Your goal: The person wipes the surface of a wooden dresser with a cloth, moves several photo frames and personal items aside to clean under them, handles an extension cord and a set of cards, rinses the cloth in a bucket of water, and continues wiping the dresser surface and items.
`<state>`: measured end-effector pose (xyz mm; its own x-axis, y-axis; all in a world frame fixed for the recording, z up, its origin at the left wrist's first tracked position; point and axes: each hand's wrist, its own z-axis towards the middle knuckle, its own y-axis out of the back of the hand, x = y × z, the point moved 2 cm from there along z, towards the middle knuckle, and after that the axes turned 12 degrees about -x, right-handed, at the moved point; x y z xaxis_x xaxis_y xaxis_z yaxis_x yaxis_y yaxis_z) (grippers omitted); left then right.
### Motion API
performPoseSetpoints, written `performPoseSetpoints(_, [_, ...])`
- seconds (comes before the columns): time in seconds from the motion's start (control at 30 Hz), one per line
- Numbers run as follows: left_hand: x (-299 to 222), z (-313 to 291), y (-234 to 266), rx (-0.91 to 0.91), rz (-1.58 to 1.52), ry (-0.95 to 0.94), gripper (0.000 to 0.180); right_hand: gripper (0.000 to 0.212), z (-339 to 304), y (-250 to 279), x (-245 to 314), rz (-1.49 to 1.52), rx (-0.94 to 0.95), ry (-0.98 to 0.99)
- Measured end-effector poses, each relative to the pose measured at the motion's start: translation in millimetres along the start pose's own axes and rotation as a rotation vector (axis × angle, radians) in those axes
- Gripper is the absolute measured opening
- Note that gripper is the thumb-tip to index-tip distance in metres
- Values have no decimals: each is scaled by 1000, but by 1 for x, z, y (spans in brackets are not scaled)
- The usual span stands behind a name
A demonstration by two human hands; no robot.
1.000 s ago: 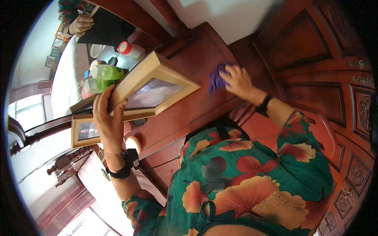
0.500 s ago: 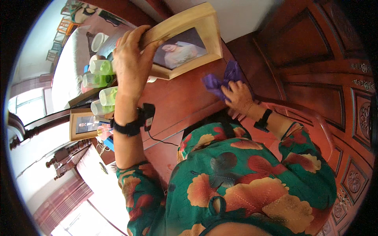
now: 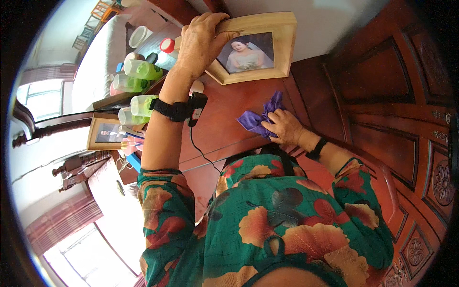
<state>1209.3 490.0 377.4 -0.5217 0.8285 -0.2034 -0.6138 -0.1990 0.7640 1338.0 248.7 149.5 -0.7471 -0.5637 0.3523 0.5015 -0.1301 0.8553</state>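
My left hand (image 3: 203,43) grips the upper left edge of a pale wooden picture frame (image 3: 282,50), thumb on its front and fingers over the top. The frame is tilted at the far side of a reddish-brown tabletop (image 3: 215,126); whether its lower edge rests there I cannot tell. Inside it is a photo of a person in a white dress and veil. Nearer me and to the right, my right hand (image 3: 285,128) is closed on a crumpled purple cloth (image 3: 256,120), held low over the tabletop. A black strap with a corded device sits on my left wrist.
At the left, cups or bottles with green lower parts (image 3: 143,70) stand by a mirror (image 3: 86,91) that doubles them. A smaller wooden picture frame (image 3: 91,136) is near them. A red-lidded container (image 3: 167,45) shows behind. Dark carved wooden panels (image 3: 382,110) rise at the right.
The picture frame and my left hand have shifted right in view, and the photo faces me more fully. My right hand sits slightly lower left, still with the cloth.
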Motion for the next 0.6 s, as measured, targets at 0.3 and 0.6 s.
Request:
performPoseSetpoints(0.3, [14,5,-4,41,-57,-94,42,57,1,-3,0,-22,-24,-7])
performPoseSetpoints(0.6, [8,1,0,66,-43,-99,44,58,1,-6,1,-54,48,-46])
